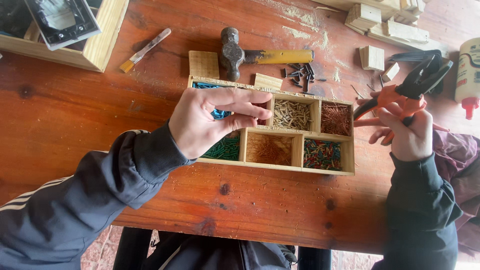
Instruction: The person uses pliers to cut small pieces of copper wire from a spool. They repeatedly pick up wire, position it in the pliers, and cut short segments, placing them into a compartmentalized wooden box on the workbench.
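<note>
My left hand (212, 120) hovers over the wooden compartment tray (347, 162) on the counter (75, 110), fingers pinched together near the blue pieces (219, 114), though I cannot tell whether anything is caught between them. My right hand (407, 135) is closed around the orange-handled pliers (405, 92), held up just right of the tray with their black jaws parted and nothing in them. The sorted compartments look well stocked, the hammer (240, 54) lies untouched beyond the tray beside loose dark nails (300, 75), so I judge the work barely begun.
</note>
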